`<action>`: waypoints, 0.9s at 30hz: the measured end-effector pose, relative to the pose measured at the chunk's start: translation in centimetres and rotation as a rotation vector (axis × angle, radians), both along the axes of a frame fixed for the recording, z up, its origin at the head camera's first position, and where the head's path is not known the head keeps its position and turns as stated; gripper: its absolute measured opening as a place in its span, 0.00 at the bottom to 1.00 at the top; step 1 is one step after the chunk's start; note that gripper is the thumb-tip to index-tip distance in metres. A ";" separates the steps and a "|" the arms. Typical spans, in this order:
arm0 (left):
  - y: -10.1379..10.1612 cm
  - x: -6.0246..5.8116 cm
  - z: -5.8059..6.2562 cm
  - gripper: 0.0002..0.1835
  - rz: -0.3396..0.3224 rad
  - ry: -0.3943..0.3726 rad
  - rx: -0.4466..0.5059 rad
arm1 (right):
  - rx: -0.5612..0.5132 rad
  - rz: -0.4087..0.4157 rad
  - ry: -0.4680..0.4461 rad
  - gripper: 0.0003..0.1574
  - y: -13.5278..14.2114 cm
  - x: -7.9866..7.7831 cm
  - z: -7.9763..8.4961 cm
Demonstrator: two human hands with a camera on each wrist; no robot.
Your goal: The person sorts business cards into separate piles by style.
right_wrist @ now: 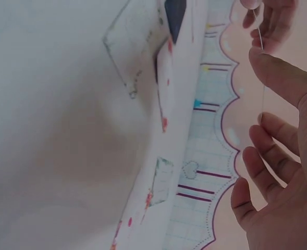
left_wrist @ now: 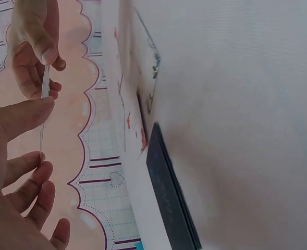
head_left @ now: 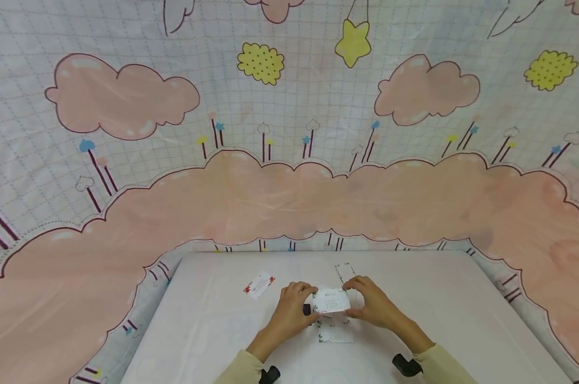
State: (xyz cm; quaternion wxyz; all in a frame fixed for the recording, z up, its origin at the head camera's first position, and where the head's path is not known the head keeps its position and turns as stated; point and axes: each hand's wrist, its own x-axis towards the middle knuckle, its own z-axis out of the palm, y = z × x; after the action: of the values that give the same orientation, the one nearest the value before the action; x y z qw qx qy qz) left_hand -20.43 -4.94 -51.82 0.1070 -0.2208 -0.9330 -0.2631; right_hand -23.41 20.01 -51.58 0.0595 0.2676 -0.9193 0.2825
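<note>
A white card point(head_left: 331, 301) with leafy corners and small print is held up off the table between both hands. My left hand point(head_left: 293, 309) pinches its left edge between thumb and fingers, and my right hand point(head_left: 373, 304) pinches the right edge. In both wrist views the card is seen edge-on as a thin line. Beneath it, a similar leafy card point(head_left: 336, 333) lies on the table, partly covered in the head view. A dark flat block point(left_wrist: 169, 192) rests near the left hand; mostly hidden from the head, its kind is unclear.
Another leafy-edged card point(head_left: 345, 271) lies beyond the right hand, partly covered by it. To the left is a white card with red corners point(head_left: 259, 286). The white table point(head_left: 198, 330) ends at a cloud-patterned cloth point(head_left: 289, 202) behind it.
</note>
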 end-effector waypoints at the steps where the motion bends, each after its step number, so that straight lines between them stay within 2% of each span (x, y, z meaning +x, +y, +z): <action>1: 0.0 0.1 -0.1 0.31 -0.003 -0.001 -0.010 | -0.001 0.004 0.002 0.34 0.1 0.2 -0.2; 6: 0.3 0.7 -0.8 0.30 -0.008 -0.023 -0.066 | 0.018 0.011 -0.001 0.34 0.4 1.0 -1.0; 14: 0.7 1.5 -1.7 0.30 -0.024 -0.066 -0.074 | 0.043 0.030 -0.032 0.33 1.0 2.4 -1.9; 19: 1.1 1.9 -2.5 0.30 -0.021 -0.047 -0.106 | 0.058 0.037 -0.038 0.32 1.4 2.9 -2.3; 27: 1.7 2.6 -3.4 0.29 -0.020 -0.035 -0.140 | 0.070 0.051 0.000 0.32 2.0 3.5 -3.6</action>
State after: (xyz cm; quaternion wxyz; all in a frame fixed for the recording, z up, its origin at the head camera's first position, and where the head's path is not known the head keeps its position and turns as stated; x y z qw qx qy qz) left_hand -17.86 -3.23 -55.26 0.0721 -0.2324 -0.9486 -0.2022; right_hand -19.95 22.02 -55.15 0.0429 0.2927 -0.9215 0.2518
